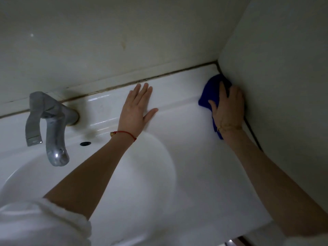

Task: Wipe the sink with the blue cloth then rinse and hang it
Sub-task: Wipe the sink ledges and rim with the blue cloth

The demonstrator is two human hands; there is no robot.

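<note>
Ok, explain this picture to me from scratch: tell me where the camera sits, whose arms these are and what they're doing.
There is no machine here. One camera is worn on a person's head and looks down, so the two arms reaching in from below belong to the wearer. Below them is a white sink set into a corner, with a grey metal faucet at the left. The left hand lies flat, fingers straight, on the back ledge and holds nothing. The right hand presses a blue cloth onto the ledge, close against the side wall. Dark grime runs along the seam where the ledge meets the back wall. No water is seen running.
</note>
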